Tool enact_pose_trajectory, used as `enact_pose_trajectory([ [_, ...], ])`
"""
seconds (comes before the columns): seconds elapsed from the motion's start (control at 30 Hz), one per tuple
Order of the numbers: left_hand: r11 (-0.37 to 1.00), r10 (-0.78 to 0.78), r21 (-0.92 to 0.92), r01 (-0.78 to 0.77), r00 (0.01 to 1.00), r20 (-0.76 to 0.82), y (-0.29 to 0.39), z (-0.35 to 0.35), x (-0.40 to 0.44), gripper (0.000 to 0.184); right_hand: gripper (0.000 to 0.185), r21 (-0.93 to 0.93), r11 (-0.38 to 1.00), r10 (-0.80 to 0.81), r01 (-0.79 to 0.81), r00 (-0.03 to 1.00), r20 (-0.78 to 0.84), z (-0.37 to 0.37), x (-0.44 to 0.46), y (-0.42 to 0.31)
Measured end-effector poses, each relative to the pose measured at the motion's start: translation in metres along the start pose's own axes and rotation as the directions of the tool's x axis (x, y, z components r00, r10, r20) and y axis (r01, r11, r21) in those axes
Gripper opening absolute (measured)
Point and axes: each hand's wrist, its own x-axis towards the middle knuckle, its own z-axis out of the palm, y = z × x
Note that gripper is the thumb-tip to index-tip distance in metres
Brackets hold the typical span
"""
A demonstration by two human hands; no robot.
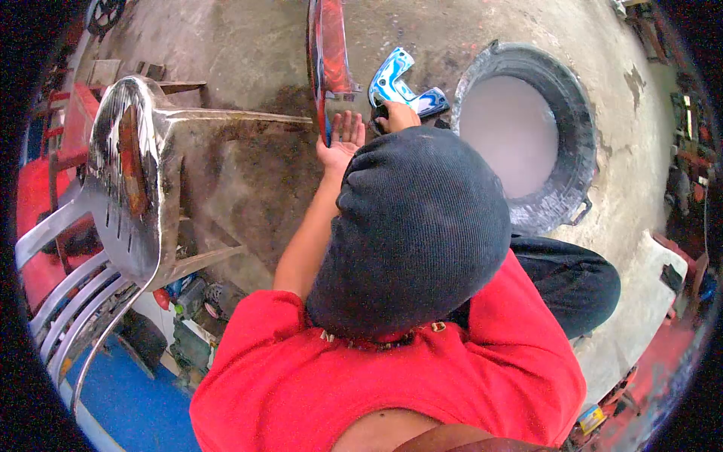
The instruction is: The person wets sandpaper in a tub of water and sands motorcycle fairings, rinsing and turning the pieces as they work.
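Observation:
A glossy red panel (331,60) with a dark edge stands out at the top centre. Its lower end touches my left hand (343,145), which is palm up with fingers stretched out. Just to the right, my right hand (401,117) has its fingers curled round a small dark object (379,117), too hidden to name. Beyond that hand lies an angled blue and white patterned piece (392,79) with holes, on the concrete floor. A black tub (576,135) of cloudy liquid (508,135) stands right of my hands.
A metal-framed chair (124,218) stands at the left, beside a wooden frame (233,117). A black knit cap (422,226) and red shirt (392,392) fill the lower middle. Tools and clutter (199,301) lie at lower left. A wheel (104,15) is at the top left.

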Motion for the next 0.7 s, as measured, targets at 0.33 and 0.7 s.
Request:
enact_pose_trajectory([
  [0.33, 0.866, 0.022, 0.499, -0.023, 1.0, 0.007, -0.007, -0.038, 0.014, 0.086, 0.037, 0.039, 0.999, 0.032, -0.023, 0.969, -0.245, -0.037, 0.002, 0.002],
  [0.7, 0.835, 0.106, 0.55, -0.032, 0.989, -0.103, 0.014, -0.046, 0.042, 0.069, 0.033, 0.226, 0.97, 0.016, 0.094, 0.896, -0.444, -0.121, -0.031, -0.022],
])
